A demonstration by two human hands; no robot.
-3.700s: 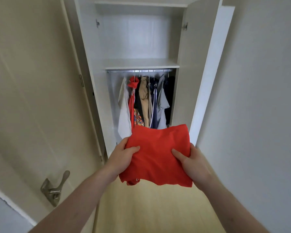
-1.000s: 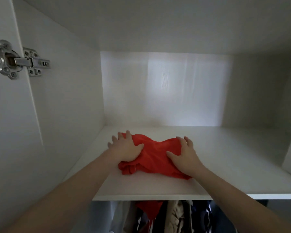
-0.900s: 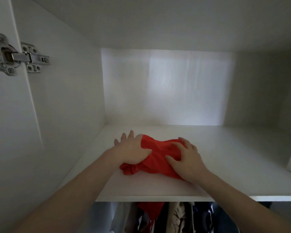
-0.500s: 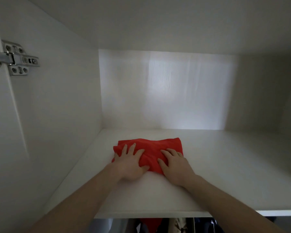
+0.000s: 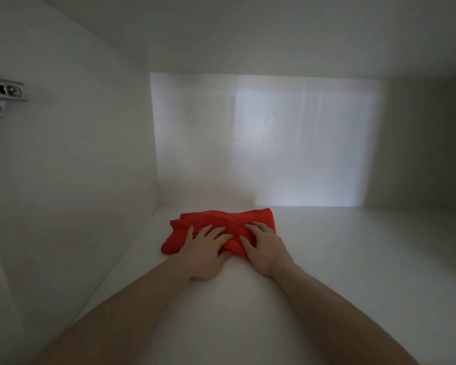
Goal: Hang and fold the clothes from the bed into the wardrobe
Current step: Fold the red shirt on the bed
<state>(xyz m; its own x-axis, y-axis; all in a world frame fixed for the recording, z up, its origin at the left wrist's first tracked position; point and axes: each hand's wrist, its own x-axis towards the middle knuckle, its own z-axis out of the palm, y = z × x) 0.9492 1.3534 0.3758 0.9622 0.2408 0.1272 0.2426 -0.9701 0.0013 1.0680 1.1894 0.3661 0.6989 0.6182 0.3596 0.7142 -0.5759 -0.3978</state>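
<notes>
The flat white wooden wardrobe shelf [image 5: 340,259] fills the lower frame. The folded red cloth garment [image 5: 221,222] lies mid-frame, near the back corner. It should be pressed flat gently (no bunching) by the spread left hand [image 5: 204,252] and right hand [image 5: 266,248].

Both arms reached forward; the left hand [image 5: 204,250] and right hand [image 5: 265,248] lay palm-down, side by side, fingers spread.
</notes>
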